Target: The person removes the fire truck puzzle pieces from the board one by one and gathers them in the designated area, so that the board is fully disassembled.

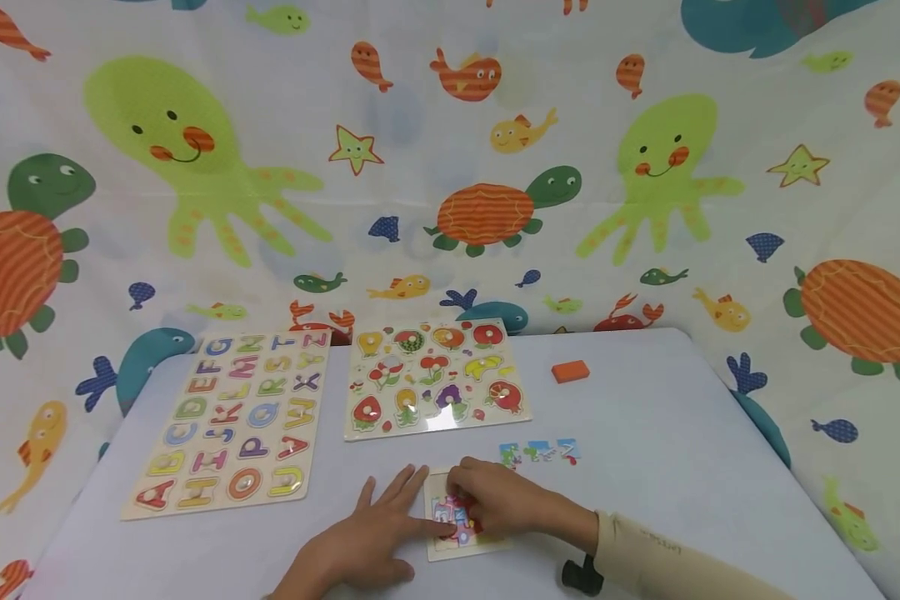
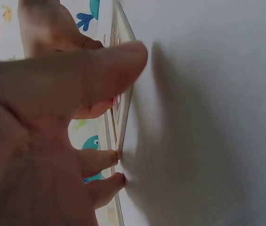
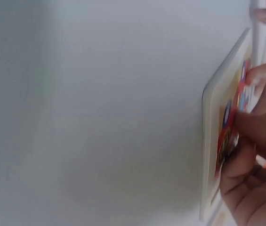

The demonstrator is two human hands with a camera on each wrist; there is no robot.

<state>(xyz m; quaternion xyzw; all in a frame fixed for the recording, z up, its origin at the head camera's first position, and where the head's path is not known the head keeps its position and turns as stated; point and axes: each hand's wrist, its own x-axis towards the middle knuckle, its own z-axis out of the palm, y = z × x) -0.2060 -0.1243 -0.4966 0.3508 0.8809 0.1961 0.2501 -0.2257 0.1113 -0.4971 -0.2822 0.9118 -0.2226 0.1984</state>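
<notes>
A small wooden jigsaw tray (image 1: 437, 482) lies on the white table with a colourful picture partly filled in. My left hand (image 1: 371, 537) is spread at its left side, the index fingertip resting on the picture and other fingertips right at the tray's edge. Over the tray's right half, my right hand (image 1: 498, 500) has its fingers curled. In the right wrist view its thumb and finger pinch a red puzzle piece (image 3: 226, 134) low against the tray; the fingers hide part of it. Several loose jigsaw pieces (image 1: 540, 452) lie in a row just behind the right hand.
A wooden alphabet board (image 1: 258, 400) lies at the left, and a fruit peg board (image 1: 412, 392) behind the tray. An orange block (image 1: 571, 372) sits at the back right. A sea-animal cloth (image 1: 435, 167) hangs behind the table. By the right sleeve is a black object (image 1: 582, 577).
</notes>
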